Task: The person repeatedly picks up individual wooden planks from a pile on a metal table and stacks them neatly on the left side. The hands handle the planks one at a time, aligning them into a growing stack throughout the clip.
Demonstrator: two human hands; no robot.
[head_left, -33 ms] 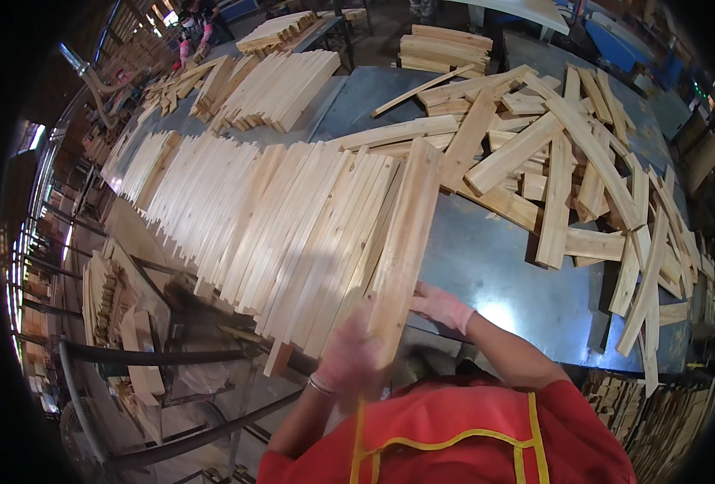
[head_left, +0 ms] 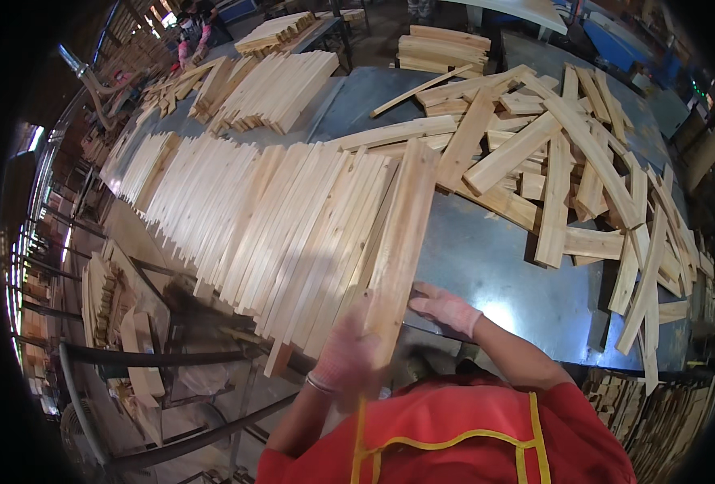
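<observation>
A wooden plank [head_left: 402, 242] stands at the right end of a long row of thin wooden slats [head_left: 293, 234] on the metal-topped table. My left hand [head_left: 348, 351], in a pinkish knit glove, grips the plank's near end from the left; some of its fingers are hidden. On the plank's other side, my gloved right hand [head_left: 448, 310] is close to its right edge with fingers apart and reaching toward it. Whether those fingertips touch the wood cannot be told.
A loose heap of planks [head_left: 551, 153] covers the table's right side. Further stacks [head_left: 281, 89] lie at the far left. A metal-framed cart [head_left: 156, 355] with wood pieces stands at the near left. Another person [head_left: 192, 40] works at the back left.
The near part of the plank has shifted slightly left. My right hand has drawn a little away from it, and my left hand looks less blurred.
</observation>
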